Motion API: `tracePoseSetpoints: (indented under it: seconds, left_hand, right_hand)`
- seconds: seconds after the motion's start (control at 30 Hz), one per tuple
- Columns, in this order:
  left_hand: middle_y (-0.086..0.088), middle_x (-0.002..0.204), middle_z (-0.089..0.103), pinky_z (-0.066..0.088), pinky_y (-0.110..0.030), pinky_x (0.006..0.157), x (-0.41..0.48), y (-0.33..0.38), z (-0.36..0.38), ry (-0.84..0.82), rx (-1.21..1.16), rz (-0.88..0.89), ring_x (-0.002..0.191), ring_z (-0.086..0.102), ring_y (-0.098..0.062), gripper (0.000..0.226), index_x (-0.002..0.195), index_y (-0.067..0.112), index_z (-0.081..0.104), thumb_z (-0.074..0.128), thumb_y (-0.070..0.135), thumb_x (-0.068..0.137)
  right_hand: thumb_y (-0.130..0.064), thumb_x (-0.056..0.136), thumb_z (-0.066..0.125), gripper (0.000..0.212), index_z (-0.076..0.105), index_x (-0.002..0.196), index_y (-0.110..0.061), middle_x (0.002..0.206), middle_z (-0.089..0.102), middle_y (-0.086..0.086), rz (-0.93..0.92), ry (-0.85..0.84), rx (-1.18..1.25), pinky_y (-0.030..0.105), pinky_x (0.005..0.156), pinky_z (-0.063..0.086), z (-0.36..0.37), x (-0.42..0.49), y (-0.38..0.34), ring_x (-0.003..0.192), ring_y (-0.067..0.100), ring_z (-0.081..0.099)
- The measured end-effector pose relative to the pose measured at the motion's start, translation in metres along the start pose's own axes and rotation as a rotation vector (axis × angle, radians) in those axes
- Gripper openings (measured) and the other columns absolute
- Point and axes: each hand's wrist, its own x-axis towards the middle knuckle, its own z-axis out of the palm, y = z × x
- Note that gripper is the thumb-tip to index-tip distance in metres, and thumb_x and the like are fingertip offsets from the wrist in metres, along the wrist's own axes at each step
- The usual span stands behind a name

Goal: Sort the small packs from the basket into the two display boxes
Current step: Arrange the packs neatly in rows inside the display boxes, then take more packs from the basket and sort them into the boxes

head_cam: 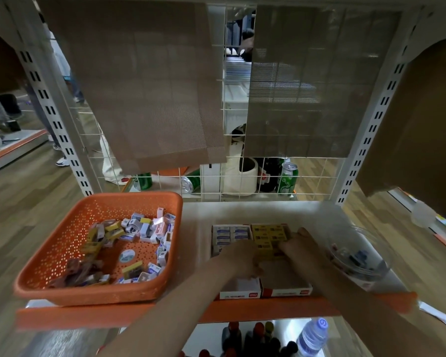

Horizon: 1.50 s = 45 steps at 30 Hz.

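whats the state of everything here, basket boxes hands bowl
basket: many loose packs inside
left box: white packs at back, front bare
right box: yellow packs at back, front bare
left hand: over left box, grip unclear
right hand: on yellow packs, grip unclear
bowl: small dark items inside

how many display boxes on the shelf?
2. White-fronted cardboard display box of white packs, left; red-fronted box of yellow packs, touching its right side. Hands partly cover both.
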Motion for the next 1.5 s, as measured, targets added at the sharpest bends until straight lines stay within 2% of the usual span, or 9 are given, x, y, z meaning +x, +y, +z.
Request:
tracePoseSetpoints:
  seconds: [0.23,0.37,0.6,0.77,0.87,1.03,1.27,1.4,1.5]
  left_hand:
    - [-0.002,0.077,0.057,0.053,-0.038,0.087,0.000,0.001,0.000,-0.001,0.038,-0.008,0.096,0.064,-0.025,0.029,0.100,0.002,0.065,0.059,0.028,0.091]
    - [-0.011,0.105,0.064,0.050,-0.036,0.086,-0.007,0.002,-0.004,0.012,0.096,-0.041,0.100,0.062,-0.027,0.036,0.108,0.004,0.062,0.050,0.035,0.095]
    - [-0.006,0.113,0.059,0.038,-0.034,0.092,-0.034,-0.026,-0.043,0.351,0.257,-0.007,0.107,0.056,-0.024,0.027,0.108,0.013,0.060,0.042,0.030,0.097]
    - [-0.001,0.114,0.059,0.035,-0.029,0.092,-0.058,-0.069,-0.072,0.584,0.257,-0.078,0.109,0.055,-0.020,0.020,0.105,0.019,0.061,0.046,0.027,0.094]
    - [0.001,0.112,0.062,0.036,-0.029,0.091,-0.082,-0.103,-0.084,0.624,0.281,-0.171,0.109,0.056,-0.020,0.020,0.104,0.020,0.062,0.046,0.024,0.092]
    - [0.000,0.111,0.065,0.042,-0.029,0.084,-0.129,-0.164,-0.093,0.577,0.283,-0.362,0.103,0.060,-0.021,0.020,0.101,0.022,0.064,0.047,0.018,0.092]
    - [-0.001,0.112,0.065,0.042,-0.026,0.076,-0.176,-0.215,-0.087,0.438,0.295,-0.484,0.106,0.059,-0.024,0.022,0.104,0.023,0.063,0.045,0.018,0.091]
    - [-0.001,0.115,0.063,0.045,-0.031,0.076,-0.181,-0.227,-0.082,0.382,0.325,-0.530,0.106,0.060,-0.025,0.027,0.112,0.021,0.059,0.043,0.012,0.092]
    - [-0.001,0.118,0.061,0.043,-0.028,0.072,-0.180,-0.230,-0.079,0.319,0.364,-0.531,0.106,0.059,-0.024,0.033,0.122,0.022,0.052,0.043,0.010,0.093]
  right_hand:
    - [-0.014,0.093,0.046,0.028,0.066,0.110,-0.023,0.116,0.058,0.001,-0.053,-0.006,-0.115,0.031,0.089,0.025,-0.011,-0.004,-0.005,0.109,0.023,0.041]
    - [-0.014,0.090,0.048,0.024,0.067,0.102,-0.021,0.111,0.062,-0.001,-0.070,0.026,-0.112,0.033,0.092,0.023,-0.021,-0.002,-0.007,0.111,0.020,0.046]
    - [-0.024,0.087,0.049,0.015,0.062,0.081,-0.021,0.092,0.068,0.002,-0.046,0.255,0.094,0.032,0.081,0.023,-0.077,0.012,-0.043,0.097,0.022,0.055]
    - [-0.031,0.088,0.051,0.021,0.066,0.099,-0.020,0.096,0.067,0.000,-0.134,0.321,0.213,0.031,0.090,0.027,-0.110,0.042,-0.096,0.099,0.020,0.057]
    - [-0.026,0.087,0.056,0.021,0.065,0.106,-0.023,0.102,0.068,-0.003,-0.239,0.314,0.372,0.030,0.089,0.029,-0.125,0.057,-0.139,0.104,0.019,0.057]
    - [-0.014,0.083,0.064,0.023,0.071,0.103,-0.021,0.110,0.069,0.001,-0.417,0.134,0.492,0.022,0.082,0.036,-0.124,0.075,-0.210,0.104,0.020,0.060]
    - [-0.009,0.087,0.058,0.033,0.061,0.119,-0.017,0.125,0.059,0.011,-0.374,-0.166,0.416,0.034,0.093,0.049,-0.101,0.099,-0.259,0.113,0.027,0.057]
    - [-0.012,0.087,0.061,0.020,0.068,0.106,-0.017,0.115,0.064,0.005,-0.365,-0.258,0.413,0.036,0.092,0.051,-0.097,0.105,-0.260,0.107,0.023,0.059]
    - [-0.014,0.084,0.067,0.008,0.067,0.092,-0.015,0.101,0.062,0.001,-0.381,-0.284,0.476,0.031,0.079,0.051,-0.097,0.105,-0.255,0.093,0.018,0.060]
